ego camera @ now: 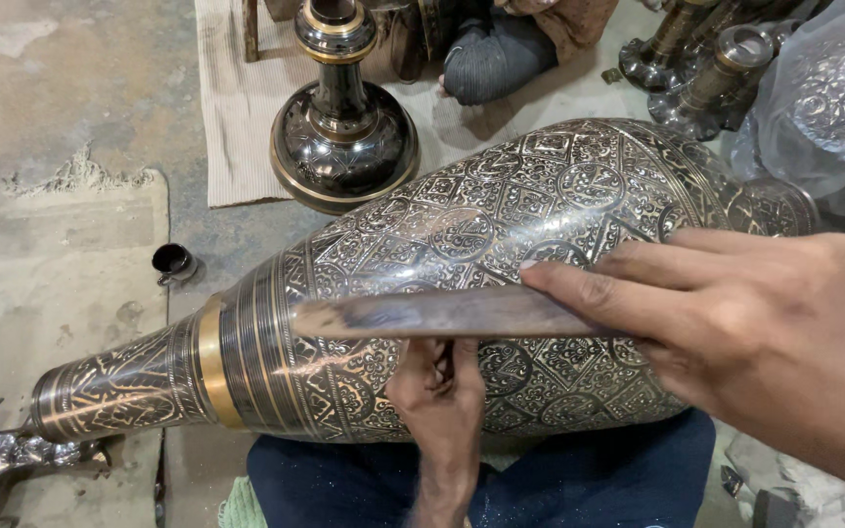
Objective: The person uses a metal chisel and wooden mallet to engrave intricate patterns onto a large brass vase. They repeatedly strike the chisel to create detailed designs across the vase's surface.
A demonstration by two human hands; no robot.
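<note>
The large engraved dark-and-brass metal vase (501, 284) lies on its side across the person's lap, neck pointing left. Its visible surface is already fully covered with fine cut pattern; what remains unworked cannot be seen. The right hand (755, 332) grasps a flat dark metal bar (422, 315) laid along the body. The left hand (440, 391) is clenched against the vase's near side. Far left of centre stands a dark engraved pedestal base (342, 127).
</note>
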